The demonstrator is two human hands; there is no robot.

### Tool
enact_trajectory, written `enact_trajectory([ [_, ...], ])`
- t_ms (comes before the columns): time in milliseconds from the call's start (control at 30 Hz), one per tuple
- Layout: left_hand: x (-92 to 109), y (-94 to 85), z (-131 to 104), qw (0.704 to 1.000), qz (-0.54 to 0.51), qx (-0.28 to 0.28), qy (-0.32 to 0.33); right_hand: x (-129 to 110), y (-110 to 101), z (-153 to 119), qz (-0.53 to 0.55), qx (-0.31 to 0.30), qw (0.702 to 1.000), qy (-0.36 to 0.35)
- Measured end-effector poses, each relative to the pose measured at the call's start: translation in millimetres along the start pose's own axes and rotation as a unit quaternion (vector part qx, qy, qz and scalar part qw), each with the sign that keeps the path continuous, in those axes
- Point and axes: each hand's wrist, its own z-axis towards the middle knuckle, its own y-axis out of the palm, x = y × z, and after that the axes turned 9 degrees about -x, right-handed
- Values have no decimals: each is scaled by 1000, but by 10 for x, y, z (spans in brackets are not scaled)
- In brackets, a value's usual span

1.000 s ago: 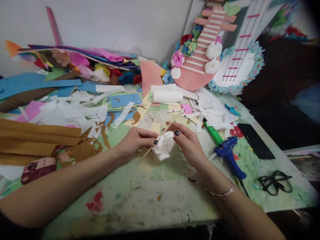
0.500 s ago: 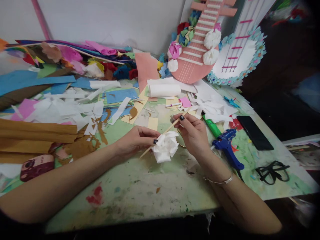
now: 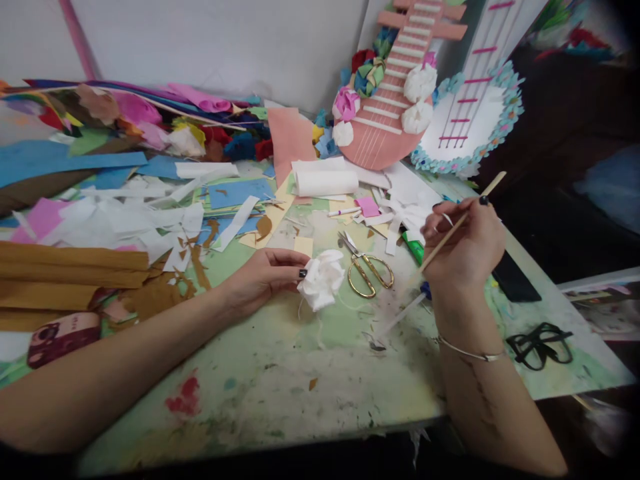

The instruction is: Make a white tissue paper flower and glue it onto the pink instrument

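A white paper flower [image 3: 323, 279] is pinched at its left edge between the thumb and fingers of my left hand [image 3: 273, 275], just over the table. My right hand [image 3: 465, 243] is raised to the right, closed around a thin wooden stick [image 3: 446, 243] that slants down to the left. Between the two hands lie gold-handled scissors [image 3: 369, 265], blades toward the back. Below my right hand the blue glue gun [image 3: 425, 290] is mostly hidden, with a clear glue stick [image 3: 400, 315] near it.
Black glasses [image 3: 541, 347] and a dark phone [image 3: 516, 277] lie at the right. A white paper roll [image 3: 326, 182] sits at the back, before a pink paper instrument [image 3: 383, 143]. White scraps [image 3: 135, 217] and folded brown paper [image 3: 65, 283] cover the left side.
My right hand has moved up and right with the stick, away from the flower. My left hand still holds the flower. The scissors now show fully, and the glue gun is mostly covered.
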Motion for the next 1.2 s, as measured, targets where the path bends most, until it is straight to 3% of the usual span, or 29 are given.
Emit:
enact_trajectory([
  [100, 19, -9, 9, 999, -10, 25, 19, 10, 137, -137, -69, -81, 990, 87],
  [233, 10, -20, 34, 997, -57, 39, 39, 183, 334, -368, -95, -206, 944, 238],
  [433, -24, -30, 51, 995, -64, 25, 71, 291, 431, -550, -128, -335, 883, 303],
  [567, -27, -57, 33, 997, -41, 10, 62, 283, 428, -553, -117, -323, 880, 327],
  [733, -20, -26, 33, 994, -44, -69, 66, 322, 451, -582, -163, -312, 898, 265],
  [900, -58, 74, 45, 996, 72, -32, 42, 384, 471, -675, -267, -317, 881, 228],
  [1067, -90, 125, 47, 978, 181, -8, 100, 434, 478, -721, -327, -287, 871, 229],
  [1200, -106, 145, 45, 969, 208, 10, 133, 444, 492, -734, -328, -265, 874, 240],
])
